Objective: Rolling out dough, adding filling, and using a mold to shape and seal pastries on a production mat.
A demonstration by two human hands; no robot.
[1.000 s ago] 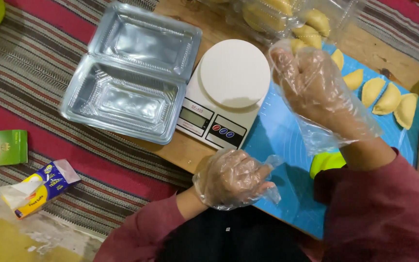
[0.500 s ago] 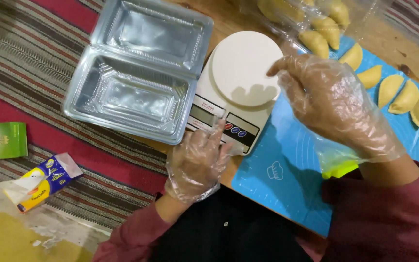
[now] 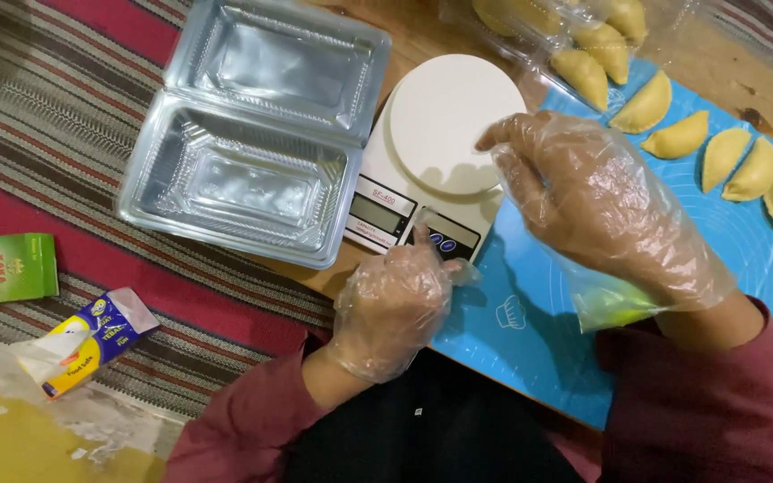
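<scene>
A white kitchen scale (image 3: 447, 134) with a round platform stands on the wooden board. My left hand (image 3: 395, 300), in a clear plastic glove, rests at the scale's front edge with a fingertip on its button panel. My right hand (image 3: 597, 206), also gloved, hovers open just right of the platform and holds nothing. An open clear plastic clamshell container (image 3: 252, 134) lies empty to the left of the scale. Several yellow half-moon pastries (image 3: 677, 134) lie on the blue silicone mat (image 3: 530, 331) at the upper right.
A striped red and grey cloth (image 3: 38, 125) covers the surface on the left. A small green box (image 3: 2, 268) and a yellow and blue packet (image 3: 91, 340) lie at the lower left. A clear bag with more pastries (image 3: 574, 36) sits at the top.
My left hand has moved up from the mat to the scale's button panel. My right hand has drifted left and lower, beside the platform. The camera view has shifted closer.
</scene>
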